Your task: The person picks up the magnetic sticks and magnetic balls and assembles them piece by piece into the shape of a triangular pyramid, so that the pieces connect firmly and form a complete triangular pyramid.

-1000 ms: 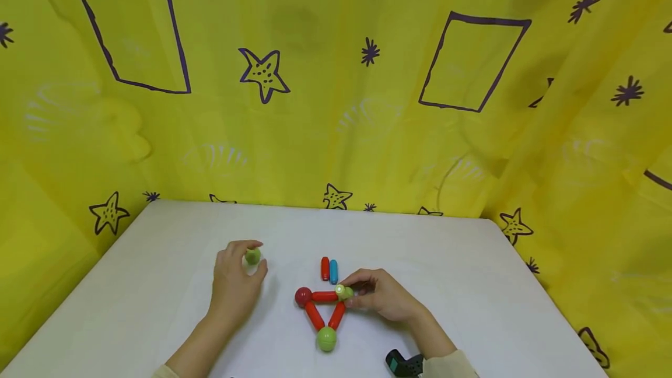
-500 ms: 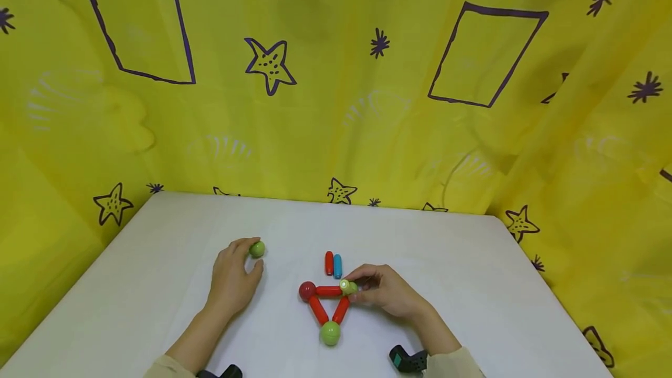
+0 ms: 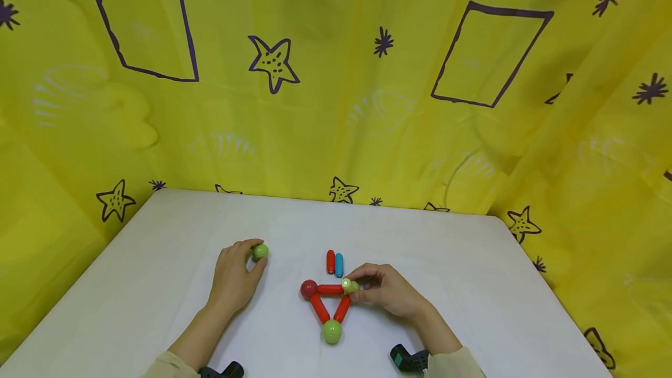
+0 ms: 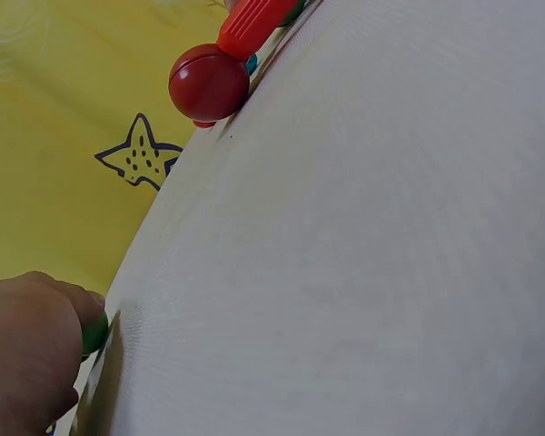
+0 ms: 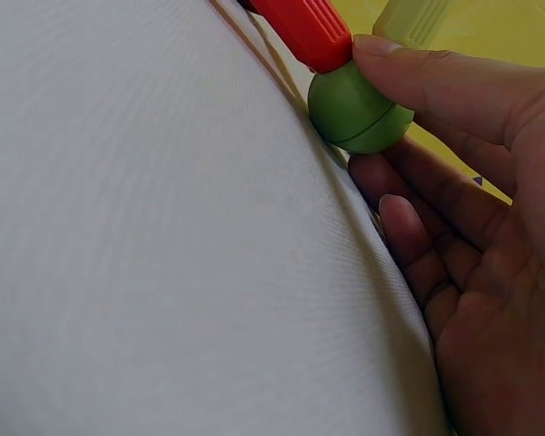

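Note:
On the white table lies a triangle of red rods [image 3: 319, 308] with a dark red ball [image 3: 309, 289] at one corner and a green ball [image 3: 332, 331] at the near corner. My right hand [image 3: 391, 293] pinches the third corner's green ball [image 5: 359, 109]. From that ball a pale yellow-green rod [image 3: 346, 284] points upward; its far part is out of the right wrist view. To the left, my left hand [image 3: 233, 276] holds a loose green ball [image 3: 260, 252] between thumb and fingers. The left wrist view shows only a sliver of it behind the hand.
A red rod [image 3: 331, 262] and a blue rod [image 3: 339, 265] lie side by side behind the triangle. Black wrist devices [image 3: 408, 359] sit at both sleeves. A yellow curtain [image 3: 315, 104] with purple drawings stands along the table's back and sides.
The left thumb came away from the loose green ball, then closed back onto it; the ball looks turned. The right hand keeps its hold at the triangle's corner. The head view has shifted slightly.

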Motion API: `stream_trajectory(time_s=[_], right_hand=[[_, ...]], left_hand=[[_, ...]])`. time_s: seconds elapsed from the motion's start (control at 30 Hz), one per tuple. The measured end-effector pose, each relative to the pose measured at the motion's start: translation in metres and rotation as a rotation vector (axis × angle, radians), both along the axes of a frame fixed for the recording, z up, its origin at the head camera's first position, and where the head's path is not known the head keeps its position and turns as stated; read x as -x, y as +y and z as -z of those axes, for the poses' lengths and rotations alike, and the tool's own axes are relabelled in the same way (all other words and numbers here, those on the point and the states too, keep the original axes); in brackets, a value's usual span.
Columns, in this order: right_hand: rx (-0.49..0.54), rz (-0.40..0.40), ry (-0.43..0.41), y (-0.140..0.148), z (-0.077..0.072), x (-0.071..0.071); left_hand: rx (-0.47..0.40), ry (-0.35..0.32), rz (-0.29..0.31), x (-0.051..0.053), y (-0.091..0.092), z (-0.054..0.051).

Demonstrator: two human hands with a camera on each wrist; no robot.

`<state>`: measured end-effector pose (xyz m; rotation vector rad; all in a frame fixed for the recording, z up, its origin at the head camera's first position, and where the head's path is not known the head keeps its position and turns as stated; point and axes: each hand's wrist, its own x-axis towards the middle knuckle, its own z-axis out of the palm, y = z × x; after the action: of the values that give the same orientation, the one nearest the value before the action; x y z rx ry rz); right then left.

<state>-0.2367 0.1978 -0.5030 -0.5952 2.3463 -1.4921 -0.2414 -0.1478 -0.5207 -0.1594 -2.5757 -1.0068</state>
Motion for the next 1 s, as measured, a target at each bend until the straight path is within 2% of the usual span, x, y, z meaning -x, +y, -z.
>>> stream_trajectory(time_s=[0.4, 0.77, 0.9, 1.0], right_hand=[[0.029, -0.021, 0.026, 0.002, 0.001, 0.002], [0.024, -0.020, 0.033, 0.001, 0.002, 0.001], [0.018, -0.017, 0.034, 0.002, 0.004, 0.003], [0.015, -0.013, 0.038, 0.002, 0.004, 0.003]], left_hand=[[-0.010, -0.050, 0.020, -0.002, 0.007, -0.009], [-0.073, -0.060, 0.146, -0.015, 0.028, -0.021], [-0.107, -0.139, 0.200, -0.025, 0.045, -0.028], [-0.124, -0.173, 0.244, -0.034, 0.058, -0.034]])
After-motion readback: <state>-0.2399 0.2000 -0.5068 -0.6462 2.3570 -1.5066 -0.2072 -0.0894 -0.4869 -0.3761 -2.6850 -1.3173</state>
